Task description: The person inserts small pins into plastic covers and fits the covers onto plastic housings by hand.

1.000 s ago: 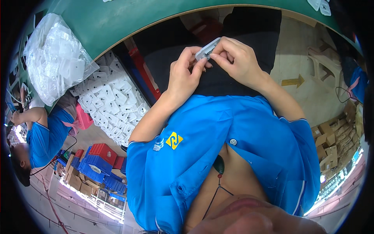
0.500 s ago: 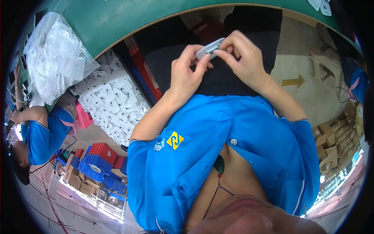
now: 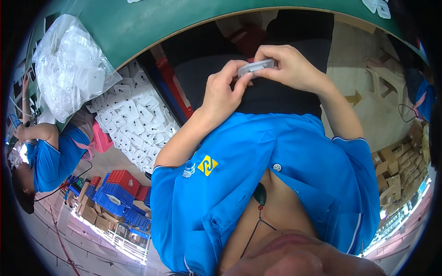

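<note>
Above my lap, a small pale plastic part (image 3: 256, 67) with rounded ends and a raised rim is held between both hands. My left hand (image 3: 225, 87) pinches its left end between thumb and fingers. My right hand (image 3: 287, 69) grips the right end, thumb along the near side and fingers over the far side. Fingers cover both ends, and the inside of the part cannot be made out clearly. To my left, many white plastic pieces (image 3: 133, 119) with small dark marks lie piled beside the table.
The green table (image 3: 152, 20) curves across the far side, with a clear plastic bag (image 3: 69, 69) of pale pieces at its left. A co-worker in a blue shirt (image 3: 60, 156) is at the left. A plastic stool (image 3: 386, 78) and cardboard boxes (image 3: 391, 175) stand right; crates (image 3: 113, 193) are stacked behind left.
Both hands have come slightly nearer to my body with the part. The part has turned to lie flatter, and my right hand has rolled over its right end.
</note>
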